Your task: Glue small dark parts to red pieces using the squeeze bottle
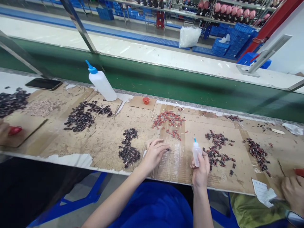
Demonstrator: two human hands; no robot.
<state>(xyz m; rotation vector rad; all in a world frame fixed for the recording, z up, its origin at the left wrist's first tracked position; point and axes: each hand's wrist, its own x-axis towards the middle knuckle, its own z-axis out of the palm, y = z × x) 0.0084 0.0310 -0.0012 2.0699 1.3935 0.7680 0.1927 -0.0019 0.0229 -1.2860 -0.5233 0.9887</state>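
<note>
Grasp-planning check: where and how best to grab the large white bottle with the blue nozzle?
Probably mid-body on the large white bottle, coming from the near right: it stands on its base with a broad, rounded body to wrap, and dark pieces lie to its near left. Avoid the narrow blue nozzle.

A phone (44,84) lies at left near the green belt (152,81). Far right, a plastic bag (189,37) sits left of blue crates (241,39); a red beam (270,28) slants beside them.

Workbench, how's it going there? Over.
Right hand holding small bottle, blue tip up. Left hand at small dark piece, grip unclear. Red pieces beyond, seemingly not in the way.
</note>
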